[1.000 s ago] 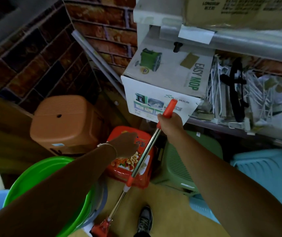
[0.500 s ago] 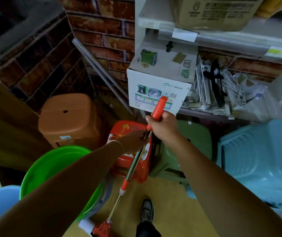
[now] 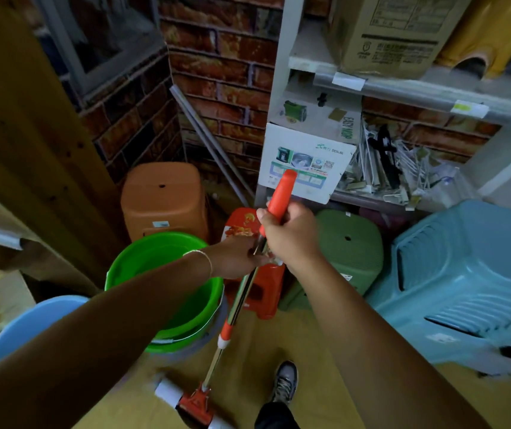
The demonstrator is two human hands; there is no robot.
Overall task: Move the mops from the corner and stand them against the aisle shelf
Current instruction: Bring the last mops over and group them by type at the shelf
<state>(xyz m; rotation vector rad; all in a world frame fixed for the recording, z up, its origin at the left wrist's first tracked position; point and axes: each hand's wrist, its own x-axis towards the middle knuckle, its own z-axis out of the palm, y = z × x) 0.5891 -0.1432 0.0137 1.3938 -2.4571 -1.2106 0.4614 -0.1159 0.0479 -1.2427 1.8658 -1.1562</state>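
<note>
Head view, from nearest outward: a grey sneaker (image 3: 284,382) stands on the tan floor just beside the mop's red head (image 3: 197,404), which sits low by the floor with a white roller at its edge. From there the mop (image 3: 242,297) slants up and away, its steel shaft passing close by the green bucket (image 3: 167,286). The left hand (image 3: 238,258), which a second ago hovered off to the side, has now closed around the shaft just under the right hand (image 3: 290,235), whose fingers wrap the orange grip. With both hands on it, the mop looks ready to be carried off. Behind them a small red stool (image 3: 260,292), an orange stool (image 3: 163,199) and the brick corner. The shelf unit (image 3: 279,72) with its Easy Mop box (image 3: 305,162) rises to the right.
</note>
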